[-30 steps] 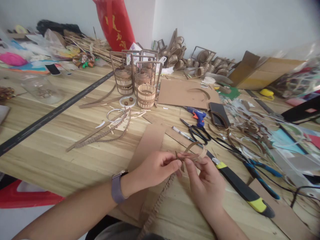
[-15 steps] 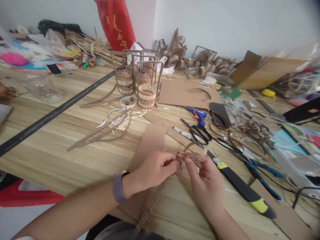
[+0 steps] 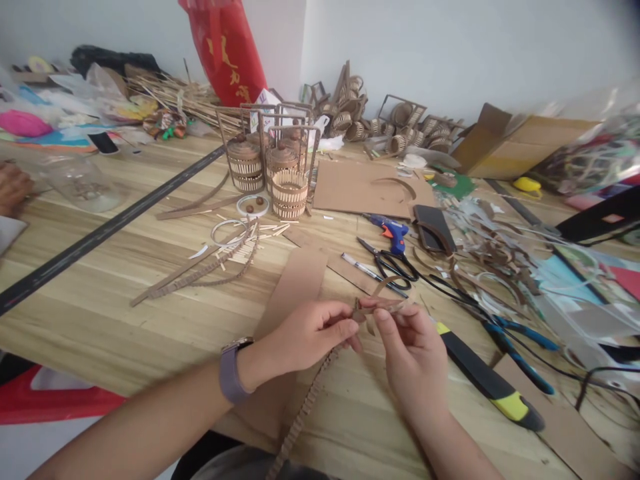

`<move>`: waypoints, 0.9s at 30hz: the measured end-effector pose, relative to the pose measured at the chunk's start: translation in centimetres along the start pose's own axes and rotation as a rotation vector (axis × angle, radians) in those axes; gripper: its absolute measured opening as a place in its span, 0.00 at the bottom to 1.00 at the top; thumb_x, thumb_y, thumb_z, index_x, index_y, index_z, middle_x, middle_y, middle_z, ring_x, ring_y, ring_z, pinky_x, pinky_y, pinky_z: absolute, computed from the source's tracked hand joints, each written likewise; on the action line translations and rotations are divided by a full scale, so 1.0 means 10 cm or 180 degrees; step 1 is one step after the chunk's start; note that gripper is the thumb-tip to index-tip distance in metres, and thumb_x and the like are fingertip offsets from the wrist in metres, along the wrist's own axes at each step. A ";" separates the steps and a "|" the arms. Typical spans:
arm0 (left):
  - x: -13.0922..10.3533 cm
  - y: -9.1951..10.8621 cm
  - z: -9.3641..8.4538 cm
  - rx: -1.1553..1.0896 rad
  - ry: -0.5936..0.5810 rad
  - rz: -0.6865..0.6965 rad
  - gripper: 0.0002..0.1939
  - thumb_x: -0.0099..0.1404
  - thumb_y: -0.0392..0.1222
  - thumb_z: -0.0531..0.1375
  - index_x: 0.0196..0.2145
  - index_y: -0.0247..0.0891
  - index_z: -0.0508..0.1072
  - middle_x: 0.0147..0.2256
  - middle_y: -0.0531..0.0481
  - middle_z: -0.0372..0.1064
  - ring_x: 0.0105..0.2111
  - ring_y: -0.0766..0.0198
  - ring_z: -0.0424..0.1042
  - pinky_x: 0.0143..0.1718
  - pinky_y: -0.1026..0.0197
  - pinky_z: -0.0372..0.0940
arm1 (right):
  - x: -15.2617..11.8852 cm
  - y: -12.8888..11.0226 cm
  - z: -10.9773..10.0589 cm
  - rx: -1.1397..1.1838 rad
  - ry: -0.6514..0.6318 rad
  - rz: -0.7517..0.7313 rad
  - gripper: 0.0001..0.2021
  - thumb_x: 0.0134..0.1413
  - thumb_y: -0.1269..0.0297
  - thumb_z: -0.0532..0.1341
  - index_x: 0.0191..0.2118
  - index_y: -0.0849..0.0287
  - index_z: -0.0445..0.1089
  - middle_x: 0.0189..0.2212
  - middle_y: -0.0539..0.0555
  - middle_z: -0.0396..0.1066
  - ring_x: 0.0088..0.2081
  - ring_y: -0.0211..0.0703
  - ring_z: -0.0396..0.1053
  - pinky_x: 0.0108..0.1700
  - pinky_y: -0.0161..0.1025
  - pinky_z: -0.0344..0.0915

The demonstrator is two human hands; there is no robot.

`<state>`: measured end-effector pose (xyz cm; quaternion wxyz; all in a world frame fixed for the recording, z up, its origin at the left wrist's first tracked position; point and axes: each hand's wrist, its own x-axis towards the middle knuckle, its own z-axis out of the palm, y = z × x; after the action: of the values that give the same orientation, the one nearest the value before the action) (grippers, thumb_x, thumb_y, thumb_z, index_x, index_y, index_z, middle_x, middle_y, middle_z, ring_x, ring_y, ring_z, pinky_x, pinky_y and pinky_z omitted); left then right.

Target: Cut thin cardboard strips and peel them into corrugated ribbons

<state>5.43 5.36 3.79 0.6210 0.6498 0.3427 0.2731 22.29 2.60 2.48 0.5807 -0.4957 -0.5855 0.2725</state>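
Close together above the table's front, both of my hands pinch brown cardboard strips. My left hand (image 3: 313, 333), with a watch on its wrist, is closed on the end of a ridged corrugated cardboard strip (image 3: 303, 413), which hangs down toward my lap. My right hand (image 3: 415, 350) grips a smooth cardboard strip (image 3: 385, 285) that curls up in a loop above the fingers. Where the two strips meet at the fingertips is partly hidden. Under my left hand lies a flat cardboard piece (image 3: 295, 283).
Scissors (image 3: 393, 267), a pen (image 3: 367, 272), a blue glue gun (image 3: 393, 230), a utility knife (image 3: 485, 373) and pliers (image 3: 520, 353) lie to the right. Small slatted baskets (image 3: 290, 193) stand behind loose sticks and strips. Another person's hand (image 3: 14, 187) rests at far left.
The view has shifted slightly, and another person's hand shows more at the left edge. My fingers have moved a little on the strips, and both hands still hold them.
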 end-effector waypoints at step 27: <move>-0.03 0.09 -0.13 -0.2487 -0.0077 0.0404 0.09 0.57 0.42 0.71 0.35 0.37 0.81 0.28 0.51 0.74 0.29 0.66 0.74 0.33 0.63 0.68 | 0.28 0.07 -0.40 -0.2935 -0.0693 -0.1760 0.14 0.62 0.70 0.54 0.49 0.50 0.70 0.40 0.52 0.77 0.42 0.48 0.73 0.50 0.50 0.59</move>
<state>4.28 5.95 4.82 0.8075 0.3877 0.1648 0.4130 26.77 4.34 3.74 0.2893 -0.4955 -0.8094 -0.1254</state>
